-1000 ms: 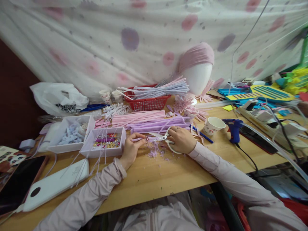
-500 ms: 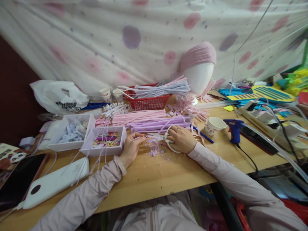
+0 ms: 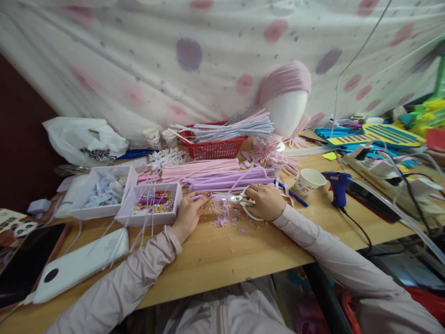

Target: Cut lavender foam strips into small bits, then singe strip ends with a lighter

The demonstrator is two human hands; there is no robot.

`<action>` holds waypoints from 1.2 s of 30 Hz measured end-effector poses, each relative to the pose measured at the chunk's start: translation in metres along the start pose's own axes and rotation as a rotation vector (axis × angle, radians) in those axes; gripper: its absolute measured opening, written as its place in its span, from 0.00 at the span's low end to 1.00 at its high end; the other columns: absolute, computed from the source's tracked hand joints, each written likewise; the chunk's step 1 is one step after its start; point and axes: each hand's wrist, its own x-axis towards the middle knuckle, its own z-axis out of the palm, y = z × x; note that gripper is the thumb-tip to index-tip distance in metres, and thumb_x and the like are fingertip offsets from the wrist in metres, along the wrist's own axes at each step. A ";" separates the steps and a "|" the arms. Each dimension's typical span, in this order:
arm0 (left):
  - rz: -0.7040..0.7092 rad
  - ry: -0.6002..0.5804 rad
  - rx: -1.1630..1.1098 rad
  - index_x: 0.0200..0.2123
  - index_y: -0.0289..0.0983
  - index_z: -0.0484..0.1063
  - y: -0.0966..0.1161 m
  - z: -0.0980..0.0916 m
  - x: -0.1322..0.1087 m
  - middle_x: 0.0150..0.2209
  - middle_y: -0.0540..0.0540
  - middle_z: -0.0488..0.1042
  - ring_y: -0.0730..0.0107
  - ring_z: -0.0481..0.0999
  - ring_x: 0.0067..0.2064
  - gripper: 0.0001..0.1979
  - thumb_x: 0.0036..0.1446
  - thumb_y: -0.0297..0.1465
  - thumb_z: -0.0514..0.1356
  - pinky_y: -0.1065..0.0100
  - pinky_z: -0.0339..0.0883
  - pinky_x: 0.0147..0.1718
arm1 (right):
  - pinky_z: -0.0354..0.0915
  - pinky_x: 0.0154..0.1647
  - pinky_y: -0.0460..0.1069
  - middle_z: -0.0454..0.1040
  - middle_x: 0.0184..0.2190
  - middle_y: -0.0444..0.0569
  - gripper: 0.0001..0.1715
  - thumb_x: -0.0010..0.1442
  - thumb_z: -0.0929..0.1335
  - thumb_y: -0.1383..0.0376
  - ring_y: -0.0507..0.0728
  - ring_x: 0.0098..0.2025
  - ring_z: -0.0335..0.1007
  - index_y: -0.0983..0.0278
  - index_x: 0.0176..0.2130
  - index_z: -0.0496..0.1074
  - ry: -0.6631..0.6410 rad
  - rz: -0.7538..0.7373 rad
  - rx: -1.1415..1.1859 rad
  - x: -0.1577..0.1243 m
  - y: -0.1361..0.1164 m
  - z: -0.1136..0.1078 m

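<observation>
My left hand [image 3: 189,214] pinches a thin lilac pipe cleaner [image 3: 203,195] between thumb and fingertips. From the other side, my right hand [image 3: 267,202] grips a pair of white-handled scissors [image 3: 232,198], with fingers through the loops. The scissor blades point left along the pipe cleaner, their tips close to my left fingertips; blades and stem overlap, so exact contact is hard to tell. Below them lies a small heap of lilac fuzz clippings [image 3: 222,217] on the wooden table [image 3: 208,260]. Just behind lie bundles of purple pipe cleaners [image 3: 222,180] and pink pipe cleaners [image 3: 201,170].
White boxes of beads [image 3: 163,217] and pale pieces [image 3: 79,211] stand left, near a power bank [image 3: 83,262]. A red basket [image 3: 215,149] and foam head [image 3: 288,109] stand behind. Right are a paper cup [image 3: 310,182], a blue glue gun [image 3: 337,185] and a power strip [image 3: 375,178].
The scissor handles have come closer together and the blades look more closed. Both hands stay in nearly the same place, and the pipe cleaner is still held.
</observation>
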 end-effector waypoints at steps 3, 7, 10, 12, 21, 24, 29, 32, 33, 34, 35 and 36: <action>0.038 0.008 -0.053 0.24 0.33 0.73 -0.002 0.000 0.002 0.24 0.51 0.75 0.78 0.73 0.28 0.12 0.33 0.28 0.70 0.74 0.66 0.33 | 0.46 0.26 0.49 0.73 0.29 0.51 0.16 0.55 0.63 0.56 0.54 0.28 0.65 0.65 0.29 0.71 -0.002 0.001 0.008 -0.001 0.001 0.000; 0.052 0.022 -0.078 0.24 0.33 0.73 -0.003 -0.002 0.003 0.25 0.52 0.74 0.79 0.72 0.28 0.11 0.34 0.28 0.70 0.74 0.66 0.33 | 0.46 0.26 0.48 0.73 0.28 0.51 0.17 0.55 0.63 0.55 0.53 0.27 0.65 0.65 0.28 0.72 -0.012 0.000 0.011 -0.001 0.000 -0.001; 0.043 0.032 -0.085 0.25 0.33 0.72 -0.003 -0.004 0.004 0.25 0.52 0.75 0.79 0.73 0.28 0.12 0.34 0.27 0.70 0.74 0.66 0.34 | 0.46 0.26 0.48 0.73 0.28 0.51 0.16 0.55 0.63 0.55 0.53 0.27 0.65 0.65 0.28 0.72 -0.020 0.006 0.014 -0.001 0.000 -0.002; 0.035 0.029 -0.089 0.26 0.33 0.72 -0.003 -0.005 0.005 0.26 0.51 0.75 0.79 0.73 0.28 0.13 0.34 0.26 0.70 0.74 0.66 0.34 | 0.46 0.26 0.48 0.73 0.28 0.51 0.16 0.55 0.64 0.56 0.53 0.27 0.65 0.65 0.27 0.72 -0.027 0.008 0.020 -0.001 -0.001 -0.003; 0.033 0.027 -0.112 0.25 0.32 0.73 -0.002 -0.004 0.006 0.24 0.50 0.75 0.79 0.73 0.27 0.11 0.35 0.24 0.69 0.75 0.67 0.32 | 0.46 0.26 0.48 0.74 0.27 0.51 0.19 0.56 0.63 0.54 0.53 0.26 0.64 0.65 0.26 0.72 -0.079 0.018 0.047 0.000 -0.001 -0.007; 0.032 0.032 -0.126 0.25 0.32 0.73 -0.002 -0.004 0.007 0.24 0.50 0.75 0.79 0.74 0.28 0.11 0.34 0.24 0.70 0.75 0.67 0.33 | 0.47 0.26 0.48 0.73 0.28 0.50 0.16 0.55 0.63 0.56 0.53 0.27 0.64 0.64 0.27 0.71 -0.091 0.011 0.070 -0.001 -0.001 -0.008; 0.010 0.023 -0.120 0.24 0.32 0.74 -0.002 -0.004 0.005 0.24 0.51 0.76 0.78 0.75 0.29 0.12 0.32 0.24 0.71 0.75 0.68 0.35 | 0.52 0.33 0.48 0.71 0.33 0.54 0.15 0.53 0.64 0.58 0.56 0.33 0.64 0.68 0.36 0.68 -0.058 -0.027 0.100 0.000 0.000 -0.003; 0.001 0.004 -0.105 0.24 0.33 0.74 -0.003 -0.003 0.004 0.25 0.51 0.76 0.78 0.75 0.30 0.12 0.32 0.25 0.71 0.74 0.68 0.36 | 0.53 0.35 0.49 0.70 0.34 0.55 0.16 0.53 0.65 0.58 0.56 0.34 0.63 0.68 0.36 0.67 -0.077 -0.038 0.101 0.001 -0.002 -0.003; -0.004 -0.002 -0.099 0.24 0.33 0.74 -0.003 -0.003 0.003 0.26 0.51 0.77 0.78 0.75 0.30 0.12 0.31 0.25 0.71 0.74 0.69 0.37 | 0.53 0.35 0.49 0.70 0.33 0.55 0.16 0.53 0.65 0.58 0.56 0.33 0.63 0.68 0.36 0.67 -0.087 -0.033 0.098 0.001 -0.003 -0.003; -0.008 -0.009 -0.094 0.24 0.33 0.74 -0.003 -0.003 0.003 0.26 0.51 0.77 0.78 0.75 0.30 0.12 0.31 0.25 0.72 0.74 0.69 0.37 | 0.53 0.34 0.49 0.70 0.33 0.55 0.16 0.53 0.64 0.57 0.56 0.33 0.64 0.68 0.36 0.67 -0.094 -0.026 0.097 0.001 -0.004 -0.004; -0.010 -0.017 -0.091 0.24 0.33 0.74 -0.003 -0.003 0.004 0.26 0.51 0.77 0.78 0.76 0.30 0.13 0.30 0.26 0.72 0.74 0.69 0.37 | 0.53 0.33 0.49 0.70 0.33 0.54 0.16 0.53 0.64 0.57 0.56 0.33 0.64 0.68 0.36 0.67 -0.098 -0.022 0.098 0.001 -0.005 -0.005; -0.011 -0.023 -0.090 0.24 0.33 0.74 -0.003 -0.004 0.004 0.26 0.51 0.77 0.77 0.76 0.31 0.13 0.30 0.26 0.72 0.74 0.69 0.37 | 0.52 0.32 0.49 0.71 0.33 0.54 0.16 0.54 0.64 0.56 0.56 0.32 0.64 0.67 0.35 0.68 -0.099 -0.019 0.104 0.001 -0.005 -0.006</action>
